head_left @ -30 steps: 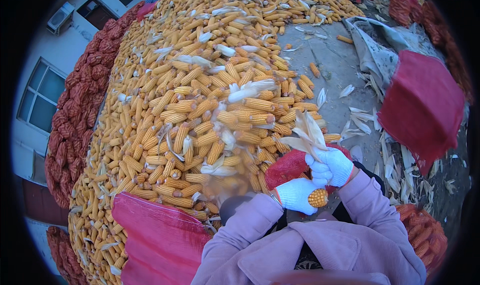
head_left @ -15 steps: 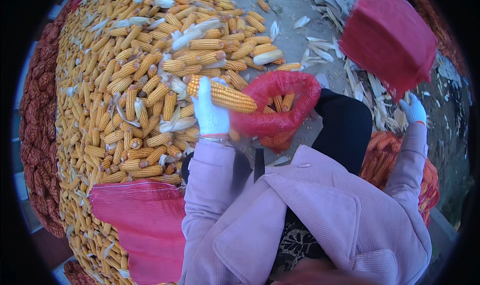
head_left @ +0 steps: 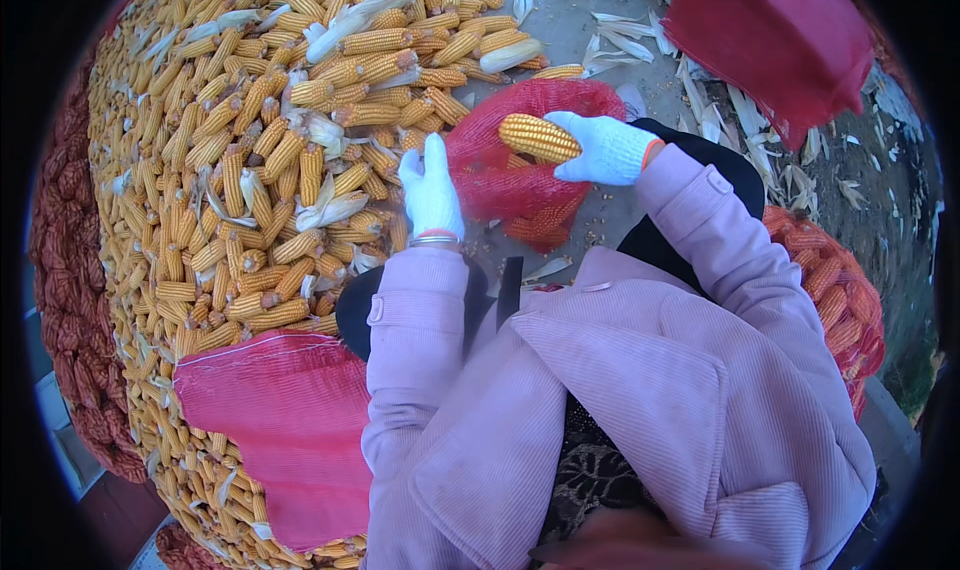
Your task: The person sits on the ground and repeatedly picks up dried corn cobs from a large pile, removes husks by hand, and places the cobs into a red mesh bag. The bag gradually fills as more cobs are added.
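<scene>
My right hand (head_left: 606,150), in a white glove, is closed on the end of a yellow corn cob (head_left: 540,138). The cob is held over the mouth of a red mesh bag (head_left: 500,195), which stands partly filled with cobs between my legs. At the bag's left edge is my gloved left hand (head_left: 432,188), its fingers apart and no cob showing in it; whether it touches the mesh I cannot tell.
A large heap of corn cobs (head_left: 230,150) spreads along the left. Flat red mesh sacks lie on the heap (head_left: 280,420) and at the far right (head_left: 770,45). A filled mesh bag (head_left: 830,290) stands by my right side. Dry husks (head_left: 625,42) litter the ground.
My right hand has come in from the far right to the bag and now holds a cob. The cob that was in my left hand is no longer there, and that hand's fingers have opened.
</scene>
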Motion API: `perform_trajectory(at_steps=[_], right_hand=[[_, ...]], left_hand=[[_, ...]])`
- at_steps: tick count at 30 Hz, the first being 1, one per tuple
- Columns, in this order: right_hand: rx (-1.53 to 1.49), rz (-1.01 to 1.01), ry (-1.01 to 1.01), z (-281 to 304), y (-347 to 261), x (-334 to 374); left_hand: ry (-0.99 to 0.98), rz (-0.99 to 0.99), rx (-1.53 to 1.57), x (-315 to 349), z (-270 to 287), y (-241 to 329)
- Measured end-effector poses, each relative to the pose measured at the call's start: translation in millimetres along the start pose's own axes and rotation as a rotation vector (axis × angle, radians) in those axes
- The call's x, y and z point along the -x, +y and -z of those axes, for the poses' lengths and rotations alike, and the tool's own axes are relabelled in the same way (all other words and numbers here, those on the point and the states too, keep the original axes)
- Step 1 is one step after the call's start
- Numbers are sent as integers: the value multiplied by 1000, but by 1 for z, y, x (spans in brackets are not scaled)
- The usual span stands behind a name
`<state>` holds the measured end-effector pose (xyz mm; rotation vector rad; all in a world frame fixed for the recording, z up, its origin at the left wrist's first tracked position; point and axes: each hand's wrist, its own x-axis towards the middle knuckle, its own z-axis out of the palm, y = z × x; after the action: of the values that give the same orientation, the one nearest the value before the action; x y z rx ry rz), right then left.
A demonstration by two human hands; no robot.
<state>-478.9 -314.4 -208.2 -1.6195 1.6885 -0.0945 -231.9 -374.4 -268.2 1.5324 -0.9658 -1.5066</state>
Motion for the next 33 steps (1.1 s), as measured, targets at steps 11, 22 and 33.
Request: perform_trajectory(at_steps=[11,22,33], right_hand=[[389,-150,-483,-53,58,-141],[-357,-45,-720,-11,89,-175],[350,-221,69,-13,260,-282]], left_hand=[[248,259,-634,-60,10,-91],[-480,122,-615,-54,7,-100],[-314,18,-1277,-54,-30,-16]])
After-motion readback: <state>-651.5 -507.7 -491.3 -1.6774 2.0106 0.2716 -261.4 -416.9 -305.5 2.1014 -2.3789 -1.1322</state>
